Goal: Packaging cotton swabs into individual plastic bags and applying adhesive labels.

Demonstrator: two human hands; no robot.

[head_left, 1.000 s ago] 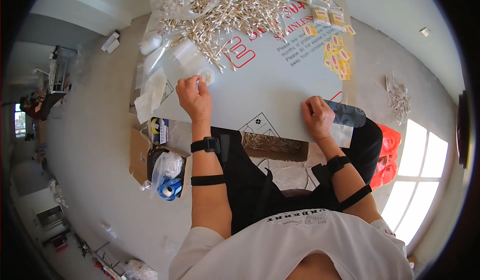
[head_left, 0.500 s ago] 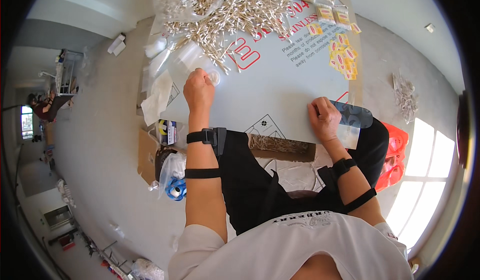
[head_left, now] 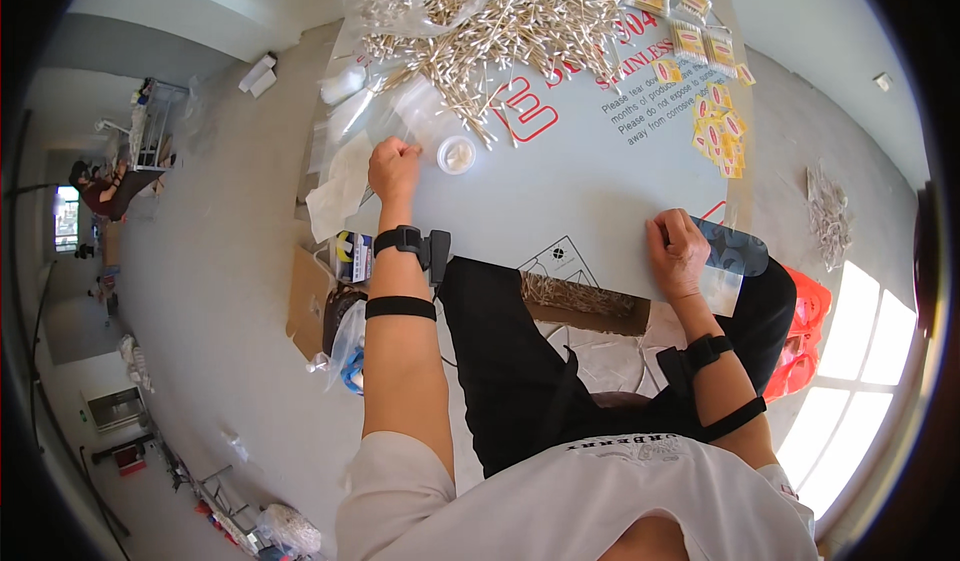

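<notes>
My left hand (head_left: 395,169) is closed just left of a small round white tub (head_left: 457,156), a gap between them; anything inside its fingers is hidden. A clear plastic bag (head_left: 420,106) lies beyond it, near a large heap of cotton swabs (head_left: 500,31) at the far side of the table (head_left: 560,196). My right hand (head_left: 678,251) rests curled at the near right of the table, beside a dark patterned sheet (head_left: 735,249). Whether its fingers hold something small does not show. Yellow paper labels (head_left: 718,136) lie scattered beyond it.
Filled swab packs (head_left: 703,46) stand at the far right. A white cloth-like sheet (head_left: 340,196) hangs over the left edge. Below the near edge is an open box of swabs (head_left: 585,303). Red plastic (head_left: 800,331) lies right of my leg. Another person (head_left: 100,189) sits far left.
The view has shifted, so the table appears farther right and slightly lower. My left hand has come away from the white tub, toward the left. My right hand stays beside the dark sheet.
</notes>
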